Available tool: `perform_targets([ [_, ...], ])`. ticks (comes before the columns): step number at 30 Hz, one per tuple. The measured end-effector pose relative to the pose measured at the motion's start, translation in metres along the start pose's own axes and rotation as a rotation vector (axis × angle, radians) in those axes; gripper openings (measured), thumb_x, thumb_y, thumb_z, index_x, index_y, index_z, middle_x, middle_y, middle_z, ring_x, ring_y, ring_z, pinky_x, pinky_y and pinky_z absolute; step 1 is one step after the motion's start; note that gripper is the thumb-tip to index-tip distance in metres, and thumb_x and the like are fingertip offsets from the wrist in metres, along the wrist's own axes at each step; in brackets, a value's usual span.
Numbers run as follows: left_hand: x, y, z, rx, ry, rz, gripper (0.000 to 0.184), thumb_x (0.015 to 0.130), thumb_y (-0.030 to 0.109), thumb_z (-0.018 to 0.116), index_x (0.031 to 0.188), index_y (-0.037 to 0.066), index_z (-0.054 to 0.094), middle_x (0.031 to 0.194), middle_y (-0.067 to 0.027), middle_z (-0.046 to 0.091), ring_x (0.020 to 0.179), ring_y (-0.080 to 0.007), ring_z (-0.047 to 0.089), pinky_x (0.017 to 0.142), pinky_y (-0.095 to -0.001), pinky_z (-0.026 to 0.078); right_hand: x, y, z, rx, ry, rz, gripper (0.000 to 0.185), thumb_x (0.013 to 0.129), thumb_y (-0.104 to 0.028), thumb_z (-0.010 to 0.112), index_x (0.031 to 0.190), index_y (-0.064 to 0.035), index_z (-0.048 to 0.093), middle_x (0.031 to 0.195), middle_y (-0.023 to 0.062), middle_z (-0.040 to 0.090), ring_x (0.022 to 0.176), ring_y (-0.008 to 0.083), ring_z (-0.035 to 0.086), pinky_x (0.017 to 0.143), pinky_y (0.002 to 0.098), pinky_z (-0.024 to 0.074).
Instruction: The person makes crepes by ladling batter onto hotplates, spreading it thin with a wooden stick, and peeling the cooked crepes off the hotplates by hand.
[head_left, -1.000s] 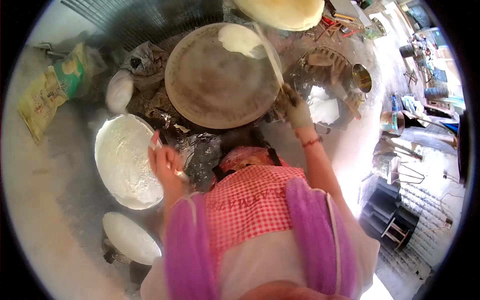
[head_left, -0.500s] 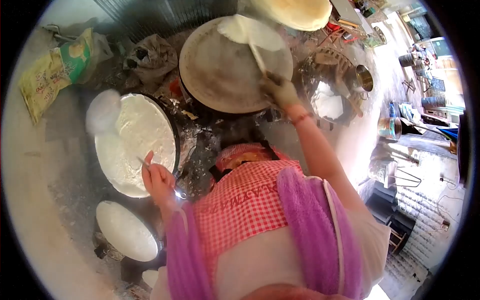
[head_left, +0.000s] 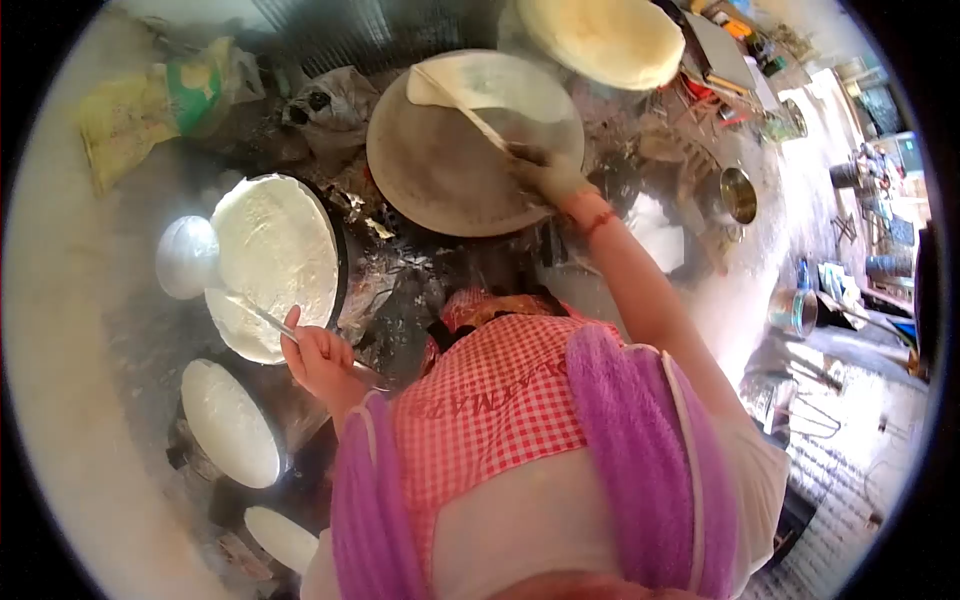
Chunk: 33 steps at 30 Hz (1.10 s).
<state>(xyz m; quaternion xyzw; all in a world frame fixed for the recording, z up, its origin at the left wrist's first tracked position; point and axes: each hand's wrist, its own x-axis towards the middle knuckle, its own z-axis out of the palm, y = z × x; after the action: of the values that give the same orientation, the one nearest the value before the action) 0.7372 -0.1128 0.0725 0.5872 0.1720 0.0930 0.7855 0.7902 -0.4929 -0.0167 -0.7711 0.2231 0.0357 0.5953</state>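
Note:
My right hand (head_left: 545, 175), apparently gloved, is closed round the long handle of a wooden batter spreader (head_left: 462, 108). Its far end reaches the white batter (head_left: 490, 82) along the back of a round griddle (head_left: 440, 185). On the left, my left hand (head_left: 322, 362) is closed on the thin metal handle of a ladle (head_left: 187, 257). The ladle's round, white-coated bowl hangs past the left rim of a wide basin of white batter (head_left: 275, 265). Haze softens the spreader's far end.
A large round of pale flatbread (head_left: 605, 40) lies at the back right. White oval surfaces (head_left: 230, 425) stand front left. A yellow-green bag (head_left: 150, 110) sits back left, a metal pot (head_left: 738, 195) at right. Steam blurs the area.
The spreader's far end has swung left, and the batter lies in a different patch along the griddle's back. The ladle bowl has shifted left and down. The whole view has shifted slightly.

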Motion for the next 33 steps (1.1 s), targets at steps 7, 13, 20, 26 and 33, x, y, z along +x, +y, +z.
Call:
perform_targets([
  [7,-0.041,-0.001,0.022,-0.025,0.099,0.022,0.025,0.100,0.015,0.043,0.121,0.003,0.049,0.062,0.0039,0.031,0.047,-0.0046,0.026,0.039,-0.0213,0.021,0.034,0.016,-0.017,0.292,-0.110,0.168,0.033,0.087,-0.021,0.065,0.116,-0.0068,0.065,0.104,0.0097,0.068,0.080,0.0164,0.064,0.069,0.0298,0.0518],
  [13,-0.080,0.013,0.018,-0.106,0.325,0.155,0.031,0.100,0.019,0.044,0.124,0.000,0.047,0.065,0.0055,0.027,0.050,-0.0040,0.024,0.043,-0.0209,0.023,0.038,0.007,-0.057,0.110,-0.278,0.096,0.044,0.086,-0.020,0.066,0.126,-0.0036,0.058,0.111,0.0099,0.066,0.096,0.0178,0.061,0.082,0.0294,0.0507],
  [20,-0.113,0.013,0.024,-0.135,0.434,0.180,0.024,0.100,0.017,0.043,0.120,0.004,0.049,0.064,0.0055,0.029,0.049,-0.0040,0.024,0.042,-0.0212,0.024,0.069,0.000,-0.045,-0.043,-0.439,-0.058,0.048,0.084,-0.011,0.065,0.129,0.0002,0.052,0.118,0.0161,0.062,0.106,0.0237,0.060,0.091,0.0332,0.0480],
  [26,-0.110,0.023,0.028,-0.144,0.488,0.193,0.025,0.099,0.014,0.044,0.120,0.003,0.050,0.063,0.0054,0.029,0.048,-0.0041,0.025,0.040,-0.0208,0.022,0.055,-0.019,-0.087,-0.502,-0.537,-0.210,0.046,0.081,-0.016,0.065,0.126,-0.0087,0.058,0.113,0.0141,0.066,0.098,0.0278,0.064,0.087,0.0375,0.0494],
  [33,-0.091,0.014,0.042,-0.069,0.432,0.122,0.027,0.099,0.015,0.045,0.121,0.001,0.049,0.063,0.0049,0.029,0.049,-0.0041,0.026,0.041,-0.0200,0.022,0.124,-0.006,-0.058,-0.597,-0.373,-0.577,0.043,0.080,-0.013,0.063,0.123,-0.0115,0.060,0.113,0.0148,0.065,0.100,0.0228,0.065,0.086,0.0318,0.0495],
])
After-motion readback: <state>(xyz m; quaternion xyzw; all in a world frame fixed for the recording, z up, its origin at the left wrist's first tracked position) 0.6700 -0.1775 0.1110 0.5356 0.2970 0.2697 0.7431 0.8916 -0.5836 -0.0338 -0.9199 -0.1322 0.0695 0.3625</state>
